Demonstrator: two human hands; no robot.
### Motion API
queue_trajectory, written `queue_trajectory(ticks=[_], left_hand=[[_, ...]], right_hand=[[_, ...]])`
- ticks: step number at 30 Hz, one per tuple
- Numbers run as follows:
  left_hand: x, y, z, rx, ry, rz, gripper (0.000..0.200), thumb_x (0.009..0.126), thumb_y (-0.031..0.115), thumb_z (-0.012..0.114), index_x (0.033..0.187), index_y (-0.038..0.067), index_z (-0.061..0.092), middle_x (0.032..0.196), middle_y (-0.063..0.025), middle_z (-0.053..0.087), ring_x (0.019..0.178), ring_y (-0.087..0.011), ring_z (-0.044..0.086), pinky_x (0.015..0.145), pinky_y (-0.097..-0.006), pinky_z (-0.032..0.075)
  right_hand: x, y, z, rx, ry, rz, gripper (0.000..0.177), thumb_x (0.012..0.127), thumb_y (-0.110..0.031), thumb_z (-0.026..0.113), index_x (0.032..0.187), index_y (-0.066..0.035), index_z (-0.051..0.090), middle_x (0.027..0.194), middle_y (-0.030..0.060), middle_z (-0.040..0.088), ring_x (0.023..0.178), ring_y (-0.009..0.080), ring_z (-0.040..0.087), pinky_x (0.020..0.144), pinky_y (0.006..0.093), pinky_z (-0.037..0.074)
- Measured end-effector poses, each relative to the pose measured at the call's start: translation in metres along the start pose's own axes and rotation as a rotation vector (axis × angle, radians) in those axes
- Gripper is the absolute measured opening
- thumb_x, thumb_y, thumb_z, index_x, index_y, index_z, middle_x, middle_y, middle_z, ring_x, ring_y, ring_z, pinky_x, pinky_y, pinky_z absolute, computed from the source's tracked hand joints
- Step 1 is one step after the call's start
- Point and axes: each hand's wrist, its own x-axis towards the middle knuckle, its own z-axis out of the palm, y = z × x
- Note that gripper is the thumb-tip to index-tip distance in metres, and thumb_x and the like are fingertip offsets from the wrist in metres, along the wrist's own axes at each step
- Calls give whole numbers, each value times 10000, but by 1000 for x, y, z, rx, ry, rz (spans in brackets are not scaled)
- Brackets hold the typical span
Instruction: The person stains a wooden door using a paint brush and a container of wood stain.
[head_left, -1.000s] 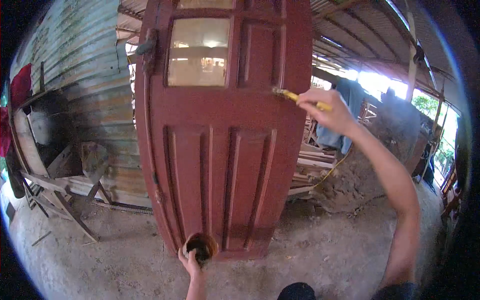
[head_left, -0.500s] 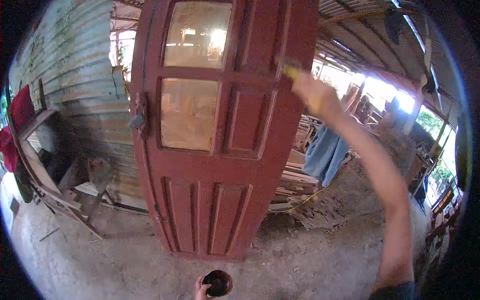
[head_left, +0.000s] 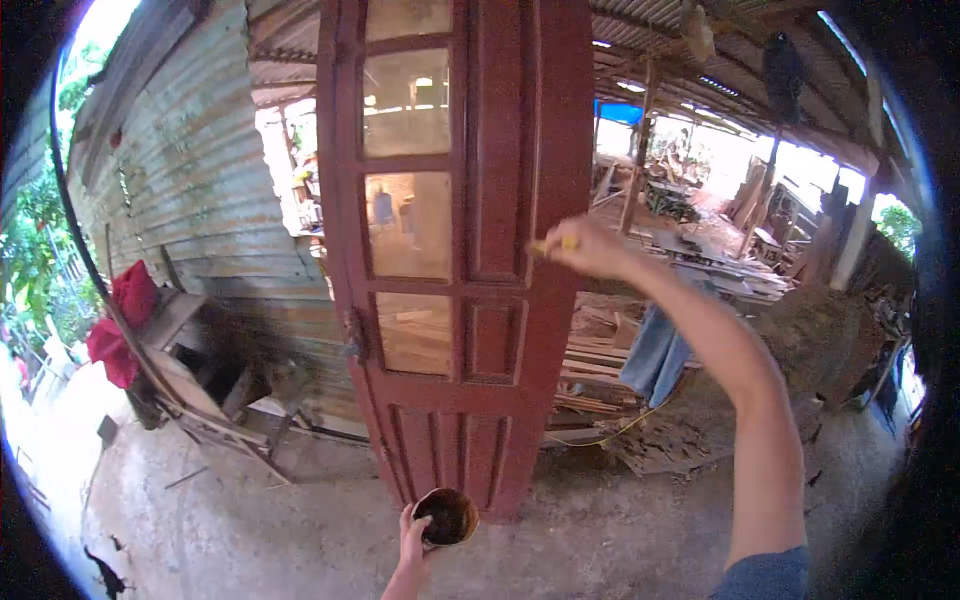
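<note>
A tall reddish-brown panelled door (head_left: pixel 565 330) with glass panes (head_left: pixel 408 225) stands upright in front of me. My right hand (head_left: pixel 590 247) is raised at the door's right side, closed around a paintbrush (head_left: pixel 543 247) with a yellowish handle. The brush tip is at the edge of the long upper panel (head_left: pixel 497 150); whether it touches cannot be made out. Low in front of the door, my left hand (head_left: pixel 412 530) grips a round bowl (head_left: pixel 470 518) by its rim, thumb inside. Dark brown liquid coats the inside of the bowl.
A rusty corrugated metal wall (head_left: pixel 190 190) runs along the left. Near it are a wooden frame (head_left: pixel 190 400) and red cloth (head_left: pixel 118 345). Behind the door at right lie stacked boards (head_left: pixel 590 365), a hanging blue cloth (head_left: pixel 655 355) and a yellow cord (head_left: pixel 625 425). The floor (head_left: pixel 300 540) is concrete.
The view has tilted up, showing more of the door's upper part. My right hand has moved with the brush to the long upper panel's edge. The bowl in my left hand appears higher in view.
</note>
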Motion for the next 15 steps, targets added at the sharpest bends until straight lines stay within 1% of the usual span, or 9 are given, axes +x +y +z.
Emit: queue_trajectory(ticks=[2,4,6,7,9,11,12,13,15], left_hand=[[-1,11,10,-14,-68,110,641,858,158,615,1437,221,346,1368,-47,466,1206,-263,503,852,-478,534],[-9,23,18,27,-53,141,640,863,181,620,1440,219,346,1381,-50,459,1218,-274,498,848,-466,535],[-12,35,28,-30,-121,56,649,864,189,623,1448,216,341,1375,-53,465,1237,-282,487,844,-486,532],[-16,45,36,-14,-45,-16,660,857,203,632,1448,223,337,1364,-67,469,1239,-288,489,797,-505,534],[17,50,33,-28,-82,-13,664,854,215,636,1446,230,335,1363,-69,462,1241,-292,486,792,-519,525],[33,58,44,-33,-118,-39,669,850,226,640,1444,237,333,1363,-71,455,1243,-295,483,788,-533,515],[23,74,64,36,-29,-56,661,849,237,643,1435,240,337,1368,-74,448,1244,-303,481,800,-542,502],[26,92,78,107,45,-62,653,847,248,646,1425,243,342,1374,-77,441,1245,-312,478,813,-550,490],[54,100,86,74,-31,-37,644,848,256,647,1418,242,348,1369,-77,446,1247,-315,477,832,-558,475]], right_hand=[[33,-1,-55,-58,44,32,180,898,-212,620,1035,-147,717,987,112,718,883,279,677,826,410,534],[60,-4,-109,-85,209,15,171,887,-205,645,1028,-144,719,1008,110,721,888,266,678,836,404,536],[86,-1,-157,-241,412,-136,157,883,-192,656,1015,-141,723,971,107,711,877,268,676,808,411,538],[98,0,-178,-308,502,-139,147,884,-195,659,1003,-139,725,948,108,699,878,275,672,798,416,534],[125,9,-211,-401,650,-214,142,893,-214,657,996,-143,722,902,106,655,870,295,653,776,440,514],[137,18,-226,-448,717,-142,164,918,-223,616,1019,-139,715,938,96,653,881,299,647,784,450,512],[138,21,-225,-498,726,-107,174,930,-217,593,1028,-137,713,953,94,652,884,296,648,781,452,516],[143,29,-214,-544,710,-99,186,933,-208,580,1042,-125,707,963,94,654,873,298,652,761,447,530],[140,46,-170,-608,741,-184,220,933,-186,558,1087,-96,686,1070,111,648,844,288,670,710,408,577]])
